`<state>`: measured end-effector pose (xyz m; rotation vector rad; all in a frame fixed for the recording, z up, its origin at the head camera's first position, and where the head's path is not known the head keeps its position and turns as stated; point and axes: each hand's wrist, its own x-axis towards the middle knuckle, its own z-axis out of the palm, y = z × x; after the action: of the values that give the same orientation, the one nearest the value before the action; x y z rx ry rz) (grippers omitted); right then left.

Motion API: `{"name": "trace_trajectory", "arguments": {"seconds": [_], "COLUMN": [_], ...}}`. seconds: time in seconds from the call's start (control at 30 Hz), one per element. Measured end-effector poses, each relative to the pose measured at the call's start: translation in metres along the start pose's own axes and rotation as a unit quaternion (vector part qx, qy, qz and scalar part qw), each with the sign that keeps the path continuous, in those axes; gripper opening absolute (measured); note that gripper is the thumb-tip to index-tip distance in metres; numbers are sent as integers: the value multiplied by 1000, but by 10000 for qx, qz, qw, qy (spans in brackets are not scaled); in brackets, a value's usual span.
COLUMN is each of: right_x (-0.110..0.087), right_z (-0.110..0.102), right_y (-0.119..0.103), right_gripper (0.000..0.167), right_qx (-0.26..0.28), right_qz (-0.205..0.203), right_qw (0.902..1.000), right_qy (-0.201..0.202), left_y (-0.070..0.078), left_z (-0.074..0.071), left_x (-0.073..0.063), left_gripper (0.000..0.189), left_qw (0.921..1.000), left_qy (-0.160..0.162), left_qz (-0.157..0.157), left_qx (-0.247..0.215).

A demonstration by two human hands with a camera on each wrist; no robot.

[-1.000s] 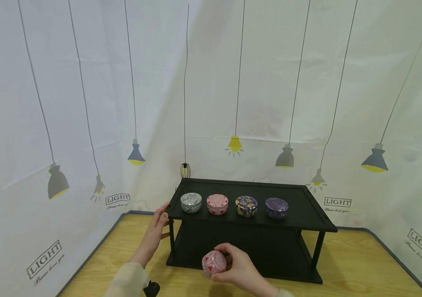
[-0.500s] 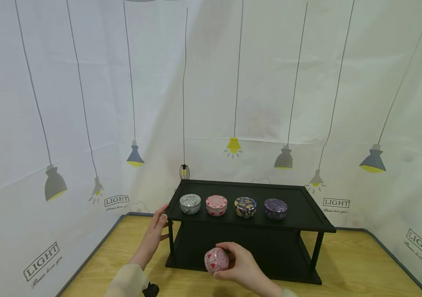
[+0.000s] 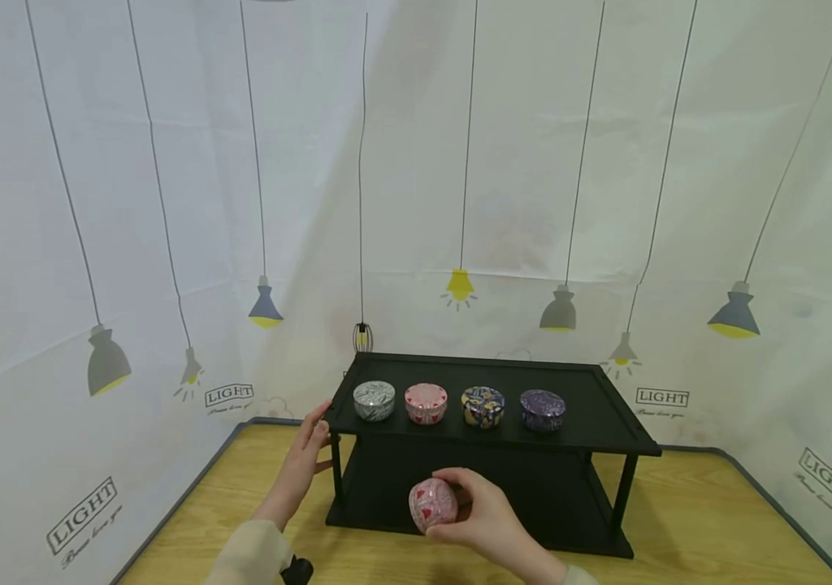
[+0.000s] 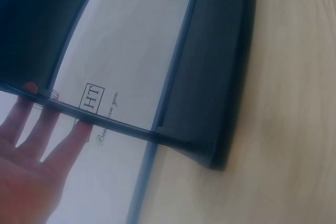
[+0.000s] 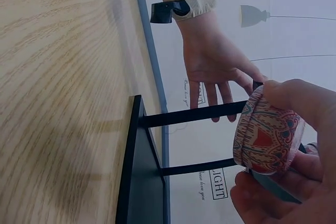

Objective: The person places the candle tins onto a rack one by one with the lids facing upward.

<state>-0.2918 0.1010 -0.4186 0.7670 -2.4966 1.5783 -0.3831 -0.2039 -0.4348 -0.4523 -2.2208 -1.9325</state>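
A small round pink tin (image 3: pixel 431 505) with red hearts is tilted on its side in my right hand (image 3: pixel 485 516). Fingers and thumb pinch its rim, in front of the lower level of a black two-level rack (image 3: pixel 555 378); the right wrist view shows the patterned side of this tin (image 5: pixel 269 139). My left hand (image 3: pixel 299 471) is at the rack's left end, thumb by the top corner. In the left wrist view its straight fingers (image 4: pixel 68 150) reach the thin post (image 4: pixel 123 129).
On the rack's top level stand a grey-white leafy tin (image 3: pixel 374 401), a pink heart tin (image 3: pixel 426 405), a navy-yellow tin (image 3: pixel 483 407) and a purple tin (image 3: pixel 543 410) in a row. The rack stands on a wooden table (image 3: pixel 716 520), with a lamp-print curtain (image 3: pixel 533 162) behind.
My right hand has lifted the held pink tin slightly up and to the right, turning it a little. The left hand stays at the rack's end.
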Motion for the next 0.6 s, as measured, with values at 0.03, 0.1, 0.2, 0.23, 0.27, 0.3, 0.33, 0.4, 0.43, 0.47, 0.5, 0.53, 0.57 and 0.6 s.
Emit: {"name": "trace_trajectory", "arguments": {"seconds": [0.03, 0.1, 0.2, 0.23, 0.27, 0.3, 0.33, 0.4, 0.43, 0.47, 0.5, 0.53, 0.57, 0.6], "right_x": [0, 0, -1, -2, -2, -2, -3, -3, -3, -3, -3, -3, -3, -3], "right_z": [-1, -2, -4, -4, -5, -5, -6, -7, -7, -8, -9, -9, -10, -11], "right_y": [-1, -2, -4, -5, -5, -6, -6, -7, -7, -8, -8, -9, -9, -10], "right_gripper": [63, 62, 61, 61, 61, 61, 61, 61, 61, 61, 61, 61, 61, 62], "right_qx": [-4, -33, -117, -138, -165, -182, -199, -197, -200, -198, -187, -185, -162, -139], "right_qz": [-2, 12, -11, -25, -37, -55, -78, -87, -84, -81, -67, -52, -22, 3], "right_qw": [10000, 10000, 9999, 9998, 9998, 9997, 9996, 9996, 9996, 9996, 9996, 9996, 9996, 9997], "right_qy": [6, 30, 95, 118, 137, 149, 162, 181, 188, 197, 203, 211, 215, 209], "left_y": [0, -1, -2, -2, -3, -3, -3, -4, -4, -4, -4, -4, -4, -4], "left_z": [0, 0, -1, -1, -1, -1, -1, -1, -1, -1, -1, -2, -2, -2], "left_x": [0, 0, 0, 0, 0, 0, 0, 0, 0, 0, 0, 0, 1, 1], "left_gripper": [52, 51, 51, 51, 51, 51, 51, 51, 51, 51, 51, 51, 51, 52], "left_qw": [10000, 10000, 9999, 9999, 9999, 9999, 9999, 9999, 9999, 9999, 10000, 9999, 9999, 9999], "left_qy": [8, 21, 19, 11, 2, 5, 8, 21, 18, 13, 12, -2, -6, -7], "left_qz": [13, 45, 104, 115, 143, 132, 129, 101, 101, 104, 87, 100, 106, 110], "left_qx": [5, 16, 39, 31, 25, 21, 10, -4, -6, -6, -11, -12, -3, 1]}}
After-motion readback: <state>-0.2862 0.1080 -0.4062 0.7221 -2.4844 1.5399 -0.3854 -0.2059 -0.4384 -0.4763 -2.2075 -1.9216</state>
